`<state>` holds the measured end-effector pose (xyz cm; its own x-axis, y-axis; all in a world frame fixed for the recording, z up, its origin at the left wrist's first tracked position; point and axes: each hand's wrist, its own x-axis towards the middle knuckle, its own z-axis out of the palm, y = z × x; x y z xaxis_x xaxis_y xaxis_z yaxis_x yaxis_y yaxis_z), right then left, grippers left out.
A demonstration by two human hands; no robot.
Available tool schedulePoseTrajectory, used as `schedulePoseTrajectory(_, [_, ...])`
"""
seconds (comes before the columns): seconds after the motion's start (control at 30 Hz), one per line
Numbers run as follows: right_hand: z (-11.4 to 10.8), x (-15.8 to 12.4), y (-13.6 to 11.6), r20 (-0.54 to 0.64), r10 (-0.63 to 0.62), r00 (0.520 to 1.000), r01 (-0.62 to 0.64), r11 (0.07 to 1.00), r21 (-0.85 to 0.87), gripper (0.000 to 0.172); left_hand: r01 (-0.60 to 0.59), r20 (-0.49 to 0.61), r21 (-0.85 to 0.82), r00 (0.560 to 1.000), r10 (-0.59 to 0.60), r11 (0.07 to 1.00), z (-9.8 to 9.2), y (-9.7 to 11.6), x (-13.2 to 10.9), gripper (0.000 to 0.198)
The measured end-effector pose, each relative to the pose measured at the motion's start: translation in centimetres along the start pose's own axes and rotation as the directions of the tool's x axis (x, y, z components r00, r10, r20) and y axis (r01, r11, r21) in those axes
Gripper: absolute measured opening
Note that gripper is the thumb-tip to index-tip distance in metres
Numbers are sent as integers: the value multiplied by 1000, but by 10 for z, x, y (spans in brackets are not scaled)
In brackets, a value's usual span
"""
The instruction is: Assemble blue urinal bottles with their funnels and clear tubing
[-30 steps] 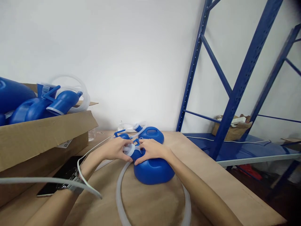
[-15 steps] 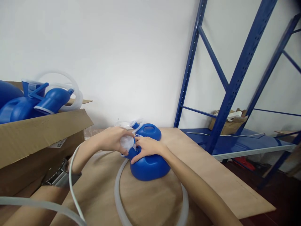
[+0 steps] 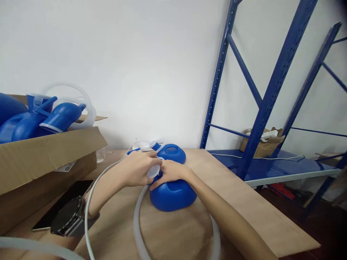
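- Jug (image 3: 173, 195): blue, smooth moulded plastic, rounded and squat, lying on the desk (image 3: 244, 213) just in front of the person, neck turned towards the left grip.
- Left grip (image 3: 138, 168): clenched around a cloudy, see-through cap (image 3: 154, 169) right at the jug's neck.
- Right grip (image 3: 169, 172): laid over the jug's top, fingertips touching the cap; I cannot tell whether it clamps anything or only presses down.
- Hose (image 3: 137, 224): thick, milky, flexible, curving round the jug on both sides and passing under the forearms.
- Thin tube (image 3: 89, 202): white, draped over the left forearm, beside a dark round watch (image 3: 67, 218) on the wrist.
- Second jug (image 3: 171, 153): same blue plastic, with a moulded handle slot, just behind the hands and near the wall.
- Cardboard box (image 3: 40, 155): brown, flap hanging open, at the left edge of the desk, heaped with more blue jugs (image 3: 61, 117) and a coil of pale hose.
- Phone (image 3: 63, 204): flat, black, glossy, lying on the desk between the box and the left arm.
- Desk surface: matte brown board, flat and plain.
- Rack (image 3: 260, 108): blue metal, perforated uprights with slanted braces, to the right; its shelf carries a small torn carton (image 3: 261, 144) and a white cable (image 3: 244, 156).
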<state>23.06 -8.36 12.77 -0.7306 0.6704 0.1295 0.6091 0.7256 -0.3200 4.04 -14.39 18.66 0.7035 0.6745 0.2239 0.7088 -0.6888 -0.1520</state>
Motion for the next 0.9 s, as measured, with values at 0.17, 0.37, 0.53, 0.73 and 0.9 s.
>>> schedulePoseTrajectory(0.17, [3, -1, 3, -10, 6, 1000, -5, 996, 85, 59, -31, -83, 78, 996, 38, 996, 14, 4, 10, 31])
schedulePoseTrajectory(0.37, [-4, 2, 9, 109, 1, 994, -10, 997, 82, 56, 159, -188, -62, 968, -168, 985, 27, -26, 25, 49])
schedulePoseTrajectory(0.53, [-10, 4, 11, 140, -124, 982, 106, 986, 129, 48, 321, -185, -217, 914, -362, 922, 36, -67, 7, 58])
schedulePoseTrajectory(0.73, [-9, 5, 11, 147, -168, 975, 146, 978, 149, 44, 236, 127, -395, 971, -202, 888, 64, -93, -27, 85])
schedulePoseTrajectory(0.9, [-7, 4, 13, 172, -88, 981, 55, 981, 188, 48, 114, 26, -501, 993, -116, 858, 59, -61, -42, 68])
